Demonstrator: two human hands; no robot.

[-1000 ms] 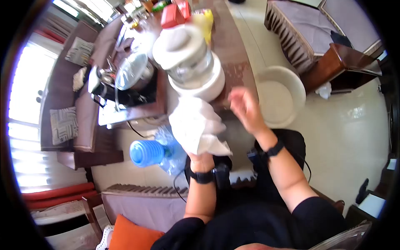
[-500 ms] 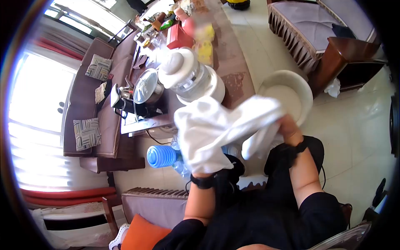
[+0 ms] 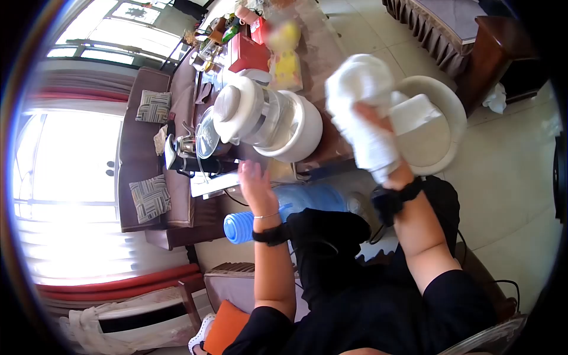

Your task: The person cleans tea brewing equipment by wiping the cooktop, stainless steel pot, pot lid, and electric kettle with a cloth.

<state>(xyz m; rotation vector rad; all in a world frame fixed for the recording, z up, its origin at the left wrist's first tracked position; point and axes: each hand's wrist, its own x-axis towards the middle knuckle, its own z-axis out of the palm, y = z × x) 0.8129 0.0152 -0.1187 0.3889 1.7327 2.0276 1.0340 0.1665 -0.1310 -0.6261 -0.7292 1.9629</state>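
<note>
My right hand (image 3: pixel 378 121) is closed around a bunched white cloth (image 3: pixel 358 83), which is lifted over the table's right edge beside a white basin (image 3: pixel 452 142). A white piece that looks like cloth (image 3: pixel 417 112) shows inside the basin; whether it joins the held cloth I cannot tell. My left hand (image 3: pixel 257 189) has no cloth in it, and its fingers stretch up at the table's near edge. Just above that hand stands a white appliance with a clear body and white lid (image 3: pixel 266 118). A pot with a glass lid (image 3: pixel 207 136) sits left of the appliance.
A large blue water bottle (image 3: pixel 307 198) lies below the table's near edge, by my knees. Farther along the table (image 3: pixel 322 59) are a red box (image 3: pixel 248 53) and a yellow packet (image 3: pixel 287 68). Sofas (image 3: pixel 148 112) stand left and at upper right.
The cloth was stretched between both hands; now my left hand has let go and is bare. My right hand has gathered the cloth and moved it up and slightly left.
</note>
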